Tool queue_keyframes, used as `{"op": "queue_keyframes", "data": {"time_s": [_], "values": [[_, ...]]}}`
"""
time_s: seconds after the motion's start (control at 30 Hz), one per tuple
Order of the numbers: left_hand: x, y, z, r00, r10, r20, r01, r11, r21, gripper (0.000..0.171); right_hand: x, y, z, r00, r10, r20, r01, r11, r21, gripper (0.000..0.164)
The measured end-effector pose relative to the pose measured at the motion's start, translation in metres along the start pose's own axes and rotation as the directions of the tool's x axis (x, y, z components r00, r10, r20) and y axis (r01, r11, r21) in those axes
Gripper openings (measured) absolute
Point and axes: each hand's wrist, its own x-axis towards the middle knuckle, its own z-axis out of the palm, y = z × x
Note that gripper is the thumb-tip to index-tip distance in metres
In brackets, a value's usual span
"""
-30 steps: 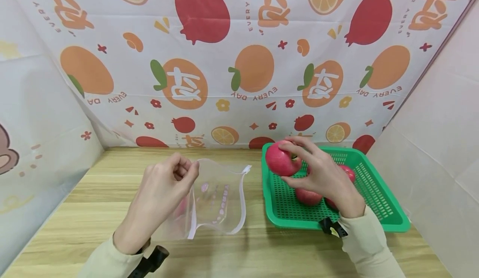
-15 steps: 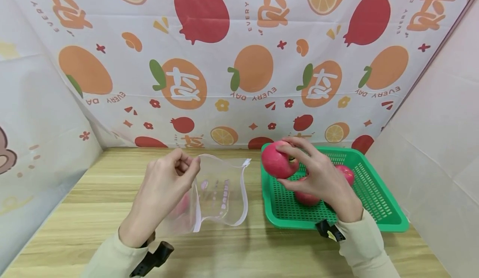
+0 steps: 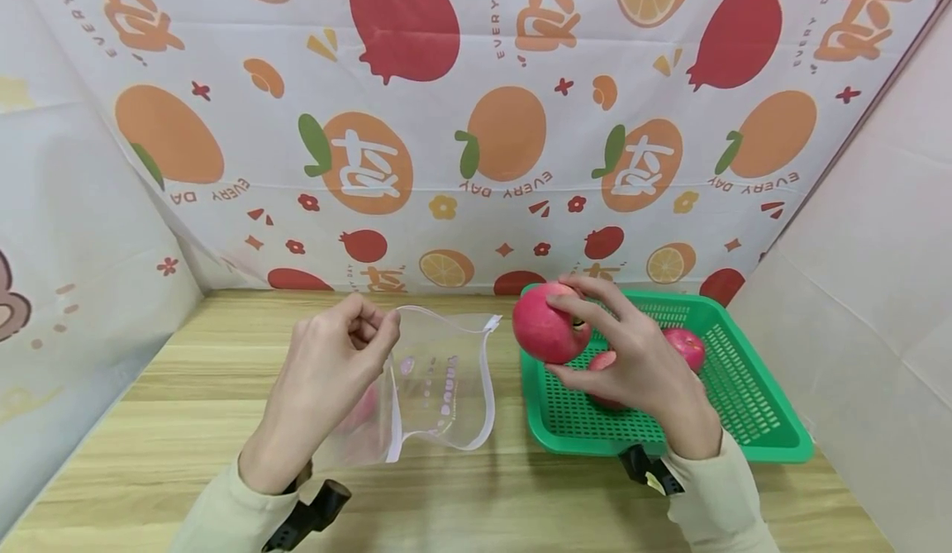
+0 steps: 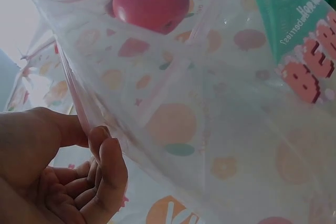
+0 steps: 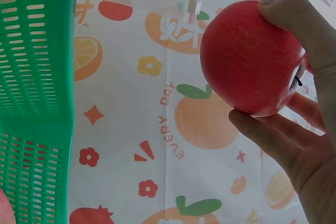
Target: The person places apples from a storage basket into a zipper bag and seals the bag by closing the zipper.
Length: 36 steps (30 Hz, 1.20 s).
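My left hand point(image 3: 327, 379) pinches the rim of a clear zip bag point(image 3: 439, 388) between thumb and fingers, seen up close in the left wrist view. The bag's mouth gapes toward the right, with a white zip slider at its far corner. Inside the bag, beside my left wrist, a red apple point(image 3: 360, 412) shows blurred through the plastic. My right hand point(image 3: 632, 346) grips another red apple point(image 3: 550, 324) by its sides, over the left edge of the green basket point(image 3: 554, 441). In the right wrist view that apple point(image 5: 249, 59) has its dark stem turned toward the palm.
More red apples, among them one at the right point(image 3: 686, 348), lie in the green basket, partly hidden by my right hand. The wooden table point(image 3: 149, 421) carries bag and basket. A fruit-printed cloth point(image 3: 446, 123) hangs behind, and white walls stand at both sides.
My right hand has moved the apple a little to the left and down, toward the bag. My left hand has lifted the bag's rim slightly and keeps its pinch.
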Motion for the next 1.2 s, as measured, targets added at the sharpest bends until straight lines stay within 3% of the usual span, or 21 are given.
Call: {"op": "queue_keyframes", "data": {"time_s": [0.4, 1.2], "values": [[0.001, 0.002, 0.001, 1.0, -0.004, 0.001, 0.004, 1.0, 0.004, 0.02, -0.004, -0.006, 0.002, 0.998, -0.014, -0.06, 0.014, 1.0, -0.005, 0.059], [0.003, 0.006, 0.005, 1.0, -0.012, 0.008, 0.011, 1.0, 0.015, 0.02, -0.013, -0.014, 0.006, 0.992, 0.009, -0.124, -0.01, 1.0, -0.007, 0.059]]}}
